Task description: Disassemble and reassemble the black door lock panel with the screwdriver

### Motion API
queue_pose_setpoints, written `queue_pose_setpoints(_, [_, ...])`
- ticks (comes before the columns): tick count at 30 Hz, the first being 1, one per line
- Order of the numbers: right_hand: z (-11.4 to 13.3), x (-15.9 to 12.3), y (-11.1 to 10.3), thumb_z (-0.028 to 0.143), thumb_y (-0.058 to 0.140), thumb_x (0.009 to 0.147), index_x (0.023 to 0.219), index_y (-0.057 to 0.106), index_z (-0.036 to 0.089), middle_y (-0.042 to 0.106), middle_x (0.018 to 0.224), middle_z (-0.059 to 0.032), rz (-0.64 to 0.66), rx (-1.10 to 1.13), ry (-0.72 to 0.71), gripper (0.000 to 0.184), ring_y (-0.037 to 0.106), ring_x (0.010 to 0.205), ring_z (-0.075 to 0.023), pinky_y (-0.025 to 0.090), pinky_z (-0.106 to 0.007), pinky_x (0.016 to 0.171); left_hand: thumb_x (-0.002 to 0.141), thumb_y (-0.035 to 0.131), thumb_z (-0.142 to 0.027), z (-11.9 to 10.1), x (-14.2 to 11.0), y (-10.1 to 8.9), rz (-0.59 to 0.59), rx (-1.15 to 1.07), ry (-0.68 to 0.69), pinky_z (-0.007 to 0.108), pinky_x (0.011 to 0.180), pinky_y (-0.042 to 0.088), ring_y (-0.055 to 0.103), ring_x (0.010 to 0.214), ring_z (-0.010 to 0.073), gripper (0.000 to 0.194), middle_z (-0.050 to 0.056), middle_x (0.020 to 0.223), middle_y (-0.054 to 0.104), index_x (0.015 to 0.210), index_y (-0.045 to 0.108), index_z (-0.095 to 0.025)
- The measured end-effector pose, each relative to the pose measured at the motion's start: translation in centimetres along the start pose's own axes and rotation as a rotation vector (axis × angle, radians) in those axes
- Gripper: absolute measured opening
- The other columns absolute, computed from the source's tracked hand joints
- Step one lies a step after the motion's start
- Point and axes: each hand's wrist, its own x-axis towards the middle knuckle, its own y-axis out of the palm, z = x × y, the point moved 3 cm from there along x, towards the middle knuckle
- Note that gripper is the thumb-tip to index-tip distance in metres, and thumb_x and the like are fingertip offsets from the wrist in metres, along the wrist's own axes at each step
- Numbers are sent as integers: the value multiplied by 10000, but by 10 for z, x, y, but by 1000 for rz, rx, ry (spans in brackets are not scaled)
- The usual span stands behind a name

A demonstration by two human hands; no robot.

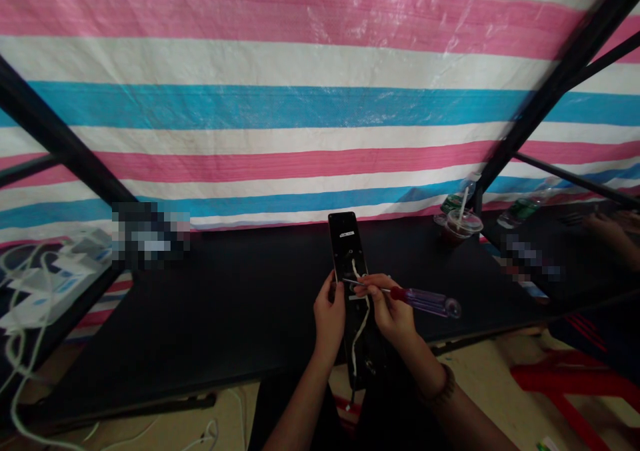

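A long black panel (345, 245) leans on the near edge of the black table, its lower end hanging over my lap. It bears a white label near its top, and a whitish cable (361, 327) runs down its face. My left hand (330, 311) pinches the panel's left edge between thumb and fingers. In my right hand (393, 311) is a screwdriver (425, 301) with a clear purple handle. Its shaft points left across the panel, the tip close to my left fingertips. Whether the tip touches a screw is too small to tell.
On the black table (240, 304), a lidded plastic cup (463, 224) with a straw stands back right beside a bottle (453, 203). White cables and power strips (45, 291) lie at left. Another person's hand (607, 227) shows far right, above a red stool (575, 377).
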Motion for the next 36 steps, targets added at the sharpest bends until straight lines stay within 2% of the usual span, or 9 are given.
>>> queue_pose_setpoints(4, [3,0,-3,296,504,1026,974,707,215,746,957,-74,-66,110,93,225,746,769,-182,618,-332,727,893,631,-365,-4,-8,-7,-32,1,72,378,919,543,699,1009,226,466,122,1182,717,1319,627,-177])
queue_pose_setpoints(8, [12,0,-9,347,535,1018,960,711,205,759,909,-68,-200,275,204,233,744,694,-182,630,-323,655,867,680,-342,-23,-17,-20,-86,155,254,320,823,540,659,995,212,333,102,1151,687,1168,730,-211])
queue_pose_setpoints(18, [23,-13,-15,370,562,1009,942,713,199,765,898,-67,-306,517,357,238,744,696,-181,637,-321,643,882,681,-361,-56,-31,-31,100,83,263,309,759,577,717,829,209,208,74,875,772,882,810,-198])
queue_pose_setpoints(20, [24,-15,-22,382,559,1008,916,710,201,765,865,-67,-275,506,363,253,742,674,-188,636,-324,612,874,692,-354,-61,-33,-38,198,129,283,296,703,575,716,774,205,193,71,832,772,856,818,-210])
queue_pose_setpoints(23, [24,-19,-32,396,562,1003,904,709,192,768,864,-90,-96,496,409,270,753,701,-219,641,-351,606,878,694,-335,-68,-37,-49,379,233,311,304,693,572,712,742,206,166,71,806,773,862,828,-239])
queue_pose_setpoints(26, [28,-23,-37,381,559,1005,953,716,182,774,920,-116,43,476,423,259,763,744,-243,648,-380,635,896,673,-320,-70,-40,-56,465,300,310,306,701,570,711,747,204,166,64,809,771,887,830,-268])
queue_pose_setpoints(28, [31,-21,-36,360,540,1015,970,719,195,776,923,-105,12,430,366,248,762,728,-236,647,-374,632,887,677,-316,-66,-38,-56,439,307,310,315,729,574,716,800,211,159,68,868,775,927,825,-275])
queue_pose_setpoints(32, [33,-7,-24,326,548,1008,942,719,224,767,890,-75,-111,204,164,210,757,754,-220,640,-358,682,857,695,-324,-45,-25,-49,218,331,296,389,908,559,680,1093,261,312,95,1186,739,1158,763,-280])
queue_pose_setpoints(36, [21,4,-4,301,522,1010,910,699,225,748,902,-71,-48,-20,27,217,747,855,-209,620,-364,789,867,675,-364,-20,-12,-36,65,290,242,451,1034,505,628,1224,282,391,121,1301,689,1231,717,-227])
